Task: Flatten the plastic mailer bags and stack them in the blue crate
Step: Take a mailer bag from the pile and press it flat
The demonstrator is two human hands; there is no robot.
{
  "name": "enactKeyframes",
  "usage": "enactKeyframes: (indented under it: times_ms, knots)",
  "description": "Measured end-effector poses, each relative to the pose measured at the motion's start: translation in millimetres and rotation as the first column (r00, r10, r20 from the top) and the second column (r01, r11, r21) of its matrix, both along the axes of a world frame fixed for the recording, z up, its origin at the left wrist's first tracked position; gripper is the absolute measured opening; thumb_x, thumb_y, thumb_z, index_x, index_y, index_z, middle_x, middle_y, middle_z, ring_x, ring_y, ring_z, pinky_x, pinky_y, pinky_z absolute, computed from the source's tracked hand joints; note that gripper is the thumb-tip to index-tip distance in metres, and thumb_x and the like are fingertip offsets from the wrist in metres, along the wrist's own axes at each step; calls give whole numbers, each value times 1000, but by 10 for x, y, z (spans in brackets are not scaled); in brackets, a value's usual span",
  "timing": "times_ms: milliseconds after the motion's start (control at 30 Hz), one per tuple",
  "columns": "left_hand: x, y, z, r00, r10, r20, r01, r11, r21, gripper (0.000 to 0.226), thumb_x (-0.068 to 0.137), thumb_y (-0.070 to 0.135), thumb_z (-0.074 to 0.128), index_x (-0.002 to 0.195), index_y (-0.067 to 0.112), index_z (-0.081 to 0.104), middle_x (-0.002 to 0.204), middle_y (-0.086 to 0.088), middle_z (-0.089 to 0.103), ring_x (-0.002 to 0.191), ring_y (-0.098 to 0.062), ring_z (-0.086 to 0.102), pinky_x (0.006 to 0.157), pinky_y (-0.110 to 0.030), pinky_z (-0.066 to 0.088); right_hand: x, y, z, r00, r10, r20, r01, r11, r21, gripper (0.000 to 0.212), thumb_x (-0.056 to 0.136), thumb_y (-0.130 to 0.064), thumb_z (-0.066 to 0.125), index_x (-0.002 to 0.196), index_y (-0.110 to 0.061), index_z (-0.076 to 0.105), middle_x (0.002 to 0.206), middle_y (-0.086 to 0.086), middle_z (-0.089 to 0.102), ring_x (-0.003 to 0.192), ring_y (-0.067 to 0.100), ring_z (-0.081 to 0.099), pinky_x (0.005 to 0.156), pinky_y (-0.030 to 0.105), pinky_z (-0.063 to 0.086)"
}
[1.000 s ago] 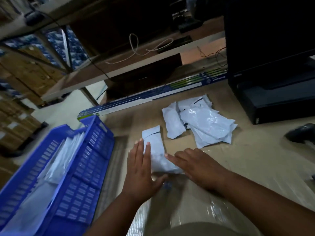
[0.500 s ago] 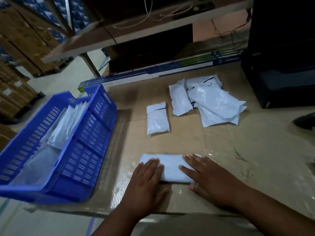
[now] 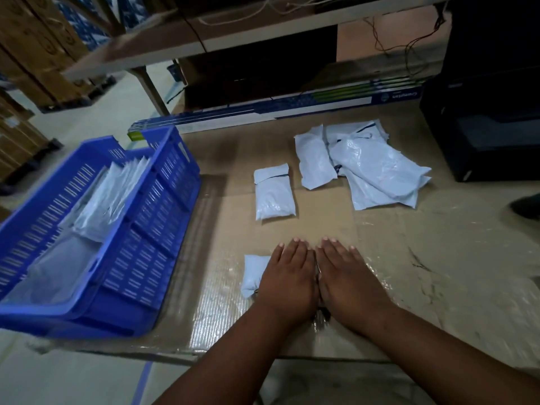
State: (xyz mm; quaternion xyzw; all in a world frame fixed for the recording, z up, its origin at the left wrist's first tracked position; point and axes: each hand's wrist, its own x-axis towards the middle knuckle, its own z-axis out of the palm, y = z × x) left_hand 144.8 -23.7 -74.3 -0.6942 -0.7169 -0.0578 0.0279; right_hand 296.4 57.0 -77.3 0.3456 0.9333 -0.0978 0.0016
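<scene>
A white mailer bag (image 3: 253, 274) lies near the table's front edge, mostly covered by my hands. My left hand (image 3: 289, 277) and my right hand (image 3: 349, 277) press flat on it side by side, fingers straight; only its left end shows. Another puffy mailer bag (image 3: 273, 192) lies alone behind them. A loose pile of mailer bags (image 3: 371, 165) sits at the back right. The blue crate (image 3: 152, 229) stands at the left with several flattened bags (image 3: 108, 197) leaning inside.
The cardboard-covered table (image 3: 438, 258) ends just below my wrists. A long blue-and-white box (image 3: 277, 111) lies along the back. A black printer (image 3: 485, 135) stands at the right, a dark object (image 3: 526, 204) at the right edge. Shelving and cartons are beyond.
My hands have slid together over the bag near the front edge and now lie side by side, covering most of it. The bag behind them stayed put.
</scene>
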Motion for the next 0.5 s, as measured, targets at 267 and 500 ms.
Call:
enactKeyframes:
  times_ms: [267,500]
  knots:
    - [30,-22,-106,1000,-17,-26,18,999,45,63,101,35,42,155,2,46,163,-20,41,155,-36,33,126,-55,23,64,26,-211,998,5,-63,0,997,75,65,104,-40,28,163,-13,34,172,9,27,159,26,23,129,51,21]
    - [-19,-15,-227,999,-1,46,0,999,33,66,101,35,37,161,5,37,170,-16,29,160,-30,21,128,-52,20,35,56,-238,996,32,-77,-25,996,91,67,103,-38,31,164,-12,32,174,10,21,160,28,19,128,52,20]
